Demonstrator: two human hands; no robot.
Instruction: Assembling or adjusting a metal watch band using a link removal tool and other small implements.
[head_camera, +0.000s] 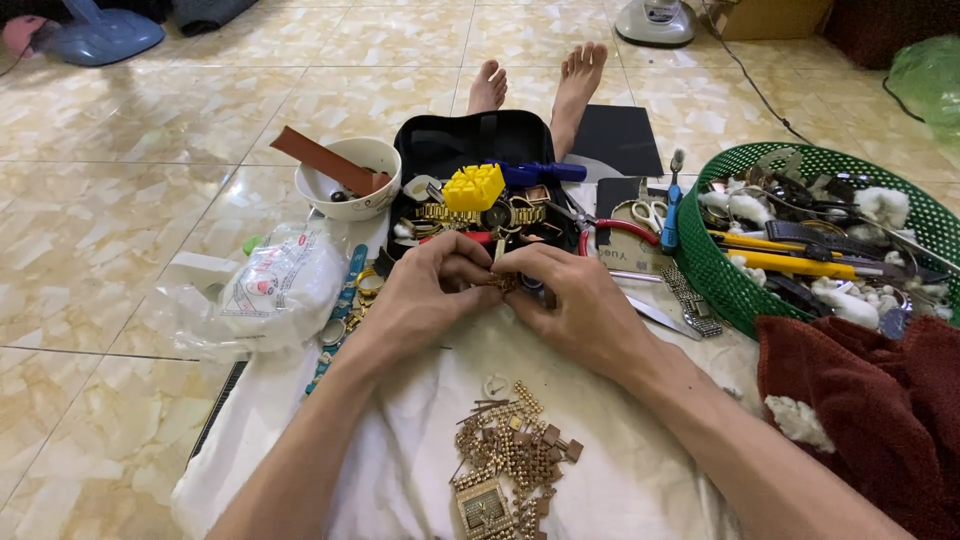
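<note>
In black case (440, 150): yellow block (474, 186); both hands (425, 290) pinch gold links (497, 283).

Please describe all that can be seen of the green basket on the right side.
The green basket is round, seemingly plastic, with an open mesh wall and a solid rim. It sits upright on the white cloth at the right, partly cut off by the picture's edge. It is filled with yellow-handled tools, dark straps and white cotton tufts. A dark red towel overlaps its near rim. Neither hand touches it.
</note>
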